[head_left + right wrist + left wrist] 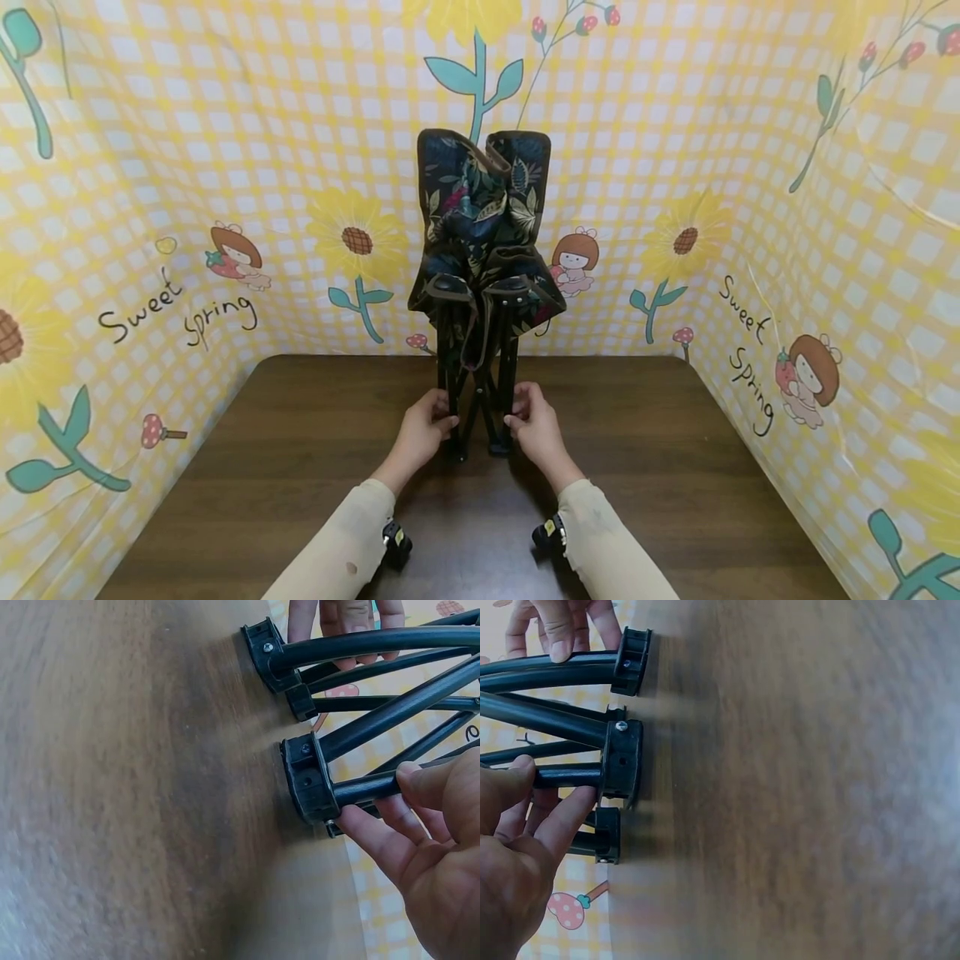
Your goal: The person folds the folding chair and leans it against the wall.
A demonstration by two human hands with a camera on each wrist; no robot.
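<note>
In front of me lies a dark brown wood-grain tabletop [675,467], its surface running back to where the walls meet it. Around three sides of it stands a yellow-and-white checked backdrop [225,125], printed with sunflowers with brown centres [357,240], teal stems and leaves [476,79], and red berry sprigs [581,21]. Small cartoon girls with brown hair [575,256] appear on it beside the flowers, little red spotted mushrooms [153,431] sit low near the table edge, and black handwritten lettering reading "Sweet Spring" [176,315] shows on the left and right panels.
</note>
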